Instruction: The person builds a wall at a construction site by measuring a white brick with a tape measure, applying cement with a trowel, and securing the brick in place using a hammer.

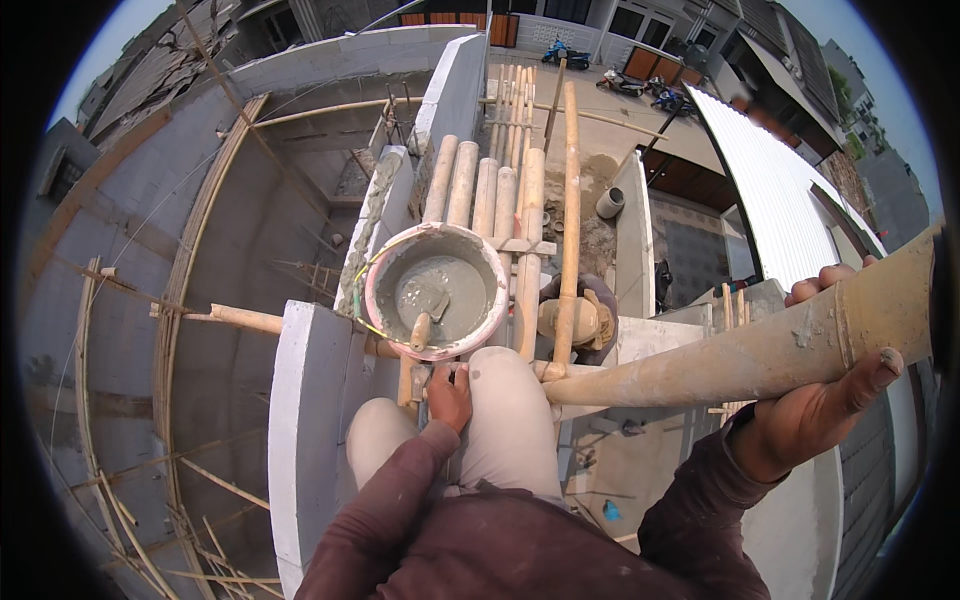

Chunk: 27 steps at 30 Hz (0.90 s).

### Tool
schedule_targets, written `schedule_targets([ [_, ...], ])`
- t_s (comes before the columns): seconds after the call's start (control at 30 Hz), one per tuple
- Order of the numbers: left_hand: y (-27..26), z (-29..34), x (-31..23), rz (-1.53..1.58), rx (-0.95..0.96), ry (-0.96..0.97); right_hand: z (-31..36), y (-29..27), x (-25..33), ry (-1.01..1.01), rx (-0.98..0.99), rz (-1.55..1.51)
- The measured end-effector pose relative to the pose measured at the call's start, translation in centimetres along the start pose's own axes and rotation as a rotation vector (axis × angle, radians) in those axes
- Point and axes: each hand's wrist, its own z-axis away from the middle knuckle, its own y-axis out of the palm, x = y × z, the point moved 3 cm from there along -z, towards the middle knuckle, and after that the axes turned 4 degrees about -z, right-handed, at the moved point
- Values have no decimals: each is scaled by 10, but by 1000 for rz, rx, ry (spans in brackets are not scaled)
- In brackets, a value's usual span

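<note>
My right hand [812, 418] is wrapped round a thick bamboo pole [690, 362] that slants up to the right. Its thumb lies on the near side, and some fingertips show over the far side. Between my knees, my left hand [449, 396] is closed with its fingers curled, just below a bucket; what it grips is too hidden to name. The round bucket [376, 268] has a pinkish rim and holds wet grey mortar [460, 303]. A trowel [421, 331] lies in the mortar, its wooden handle toward me.
Several bamboo poles [462, 185] form a platform ahead. White block walls [300, 450] rise at the left, beside a deep room. Beneath the platform on the right is a person in a hat [577, 322]. White corrugated roofing [765, 190] stands farther right. Parked motorbikes [625, 82] are far off.
</note>
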Motion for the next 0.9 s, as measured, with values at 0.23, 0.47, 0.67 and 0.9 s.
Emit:
schedule_targets([
  [0.23,-22,21,-43,62,40,125,2,-6,-2,76,-46,-151],
  [0.47,-22,48,-46,-321,229,532,6,13,-1,-124,-84,117],
  [0.67,3,42,5,-89,255,-29,4,8,7,-95,-112,149],
  [0.9,-22,39,121,-195,509,-176,3,14,15,25,-57,122],
])
